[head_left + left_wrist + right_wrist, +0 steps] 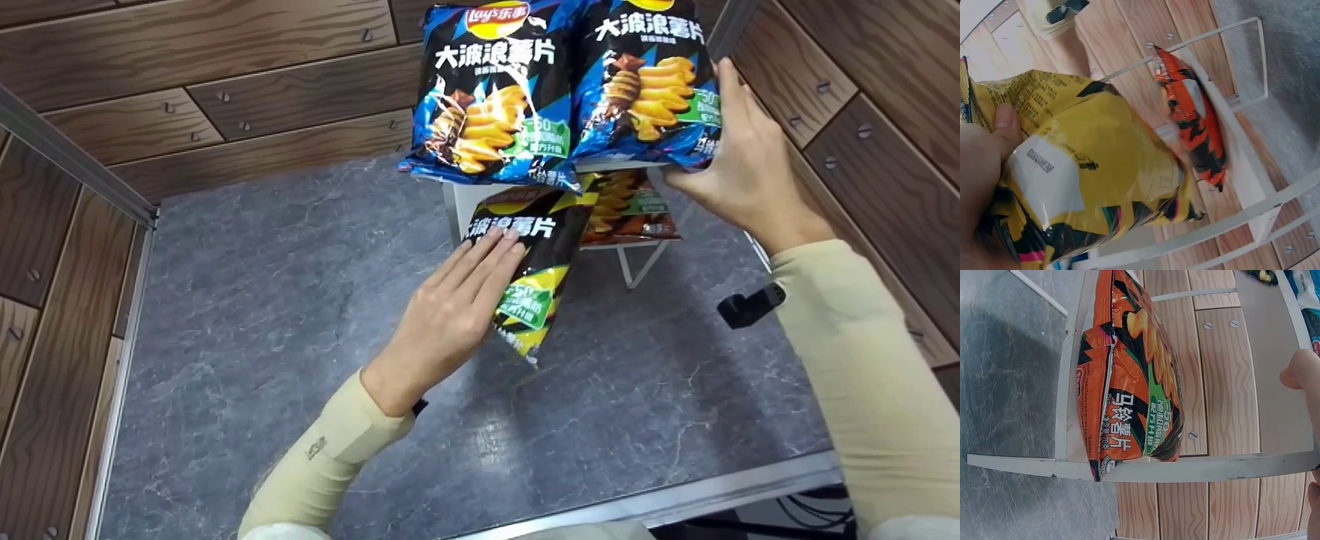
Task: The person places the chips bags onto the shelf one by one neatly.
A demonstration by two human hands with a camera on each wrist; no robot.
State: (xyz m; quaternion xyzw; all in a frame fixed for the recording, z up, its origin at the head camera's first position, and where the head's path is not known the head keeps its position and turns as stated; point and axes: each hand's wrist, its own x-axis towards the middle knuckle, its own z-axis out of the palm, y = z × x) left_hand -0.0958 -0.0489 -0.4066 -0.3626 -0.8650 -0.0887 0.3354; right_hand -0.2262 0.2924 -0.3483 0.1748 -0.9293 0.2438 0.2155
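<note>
My left hand (450, 304) holds a yellow-and-black bag of potato chips (1095, 146) low in front of the rack's lower level. Its fingers lie across the printed front, and the thumb presses the yellow back. My right hand (757, 161) rests at the right side of the upper shelf, fingers extended along the edge of a blue chip bag (645, 90). Its thumb reaches under the shelf board (1275, 416). Beside that bag stands another blue chip bag (487, 97). On the lower level sits an orange chip bag (1134, 382), partly behind the yellow one in the head view.
The white metal rack (1207, 469) stands on a grey marbled surface (285, 300). Wood-patterned panels (300, 82) enclose the back and sides. A metal edge strip (675, 495) runs along the front, with dark cables (810, 510) beyond it.
</note>
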